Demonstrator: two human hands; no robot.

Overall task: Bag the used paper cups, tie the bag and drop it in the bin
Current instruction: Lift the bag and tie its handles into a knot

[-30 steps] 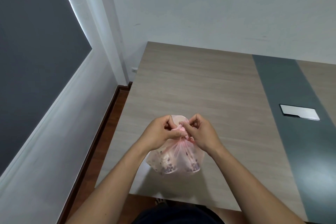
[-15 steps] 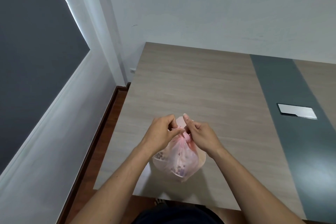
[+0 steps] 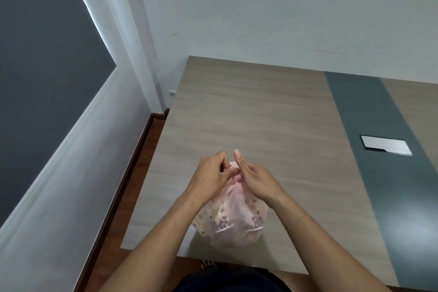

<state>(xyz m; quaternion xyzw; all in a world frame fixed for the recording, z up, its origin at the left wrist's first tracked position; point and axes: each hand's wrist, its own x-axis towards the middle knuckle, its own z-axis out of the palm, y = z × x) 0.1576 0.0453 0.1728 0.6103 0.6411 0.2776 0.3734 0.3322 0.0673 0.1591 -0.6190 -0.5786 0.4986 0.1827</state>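
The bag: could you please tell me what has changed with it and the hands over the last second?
The thumb of the right hand has lifted off the neck of the bag and now points up. The left hand still pinches the neck, and the bag stays at the near edge of the table.

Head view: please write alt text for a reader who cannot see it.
The left hand and right hand pinch the gathered neck of a pink plastic bag of patterned paper cups, at the near edge of a wooden table. A metal plate sits in the table's grey strip.
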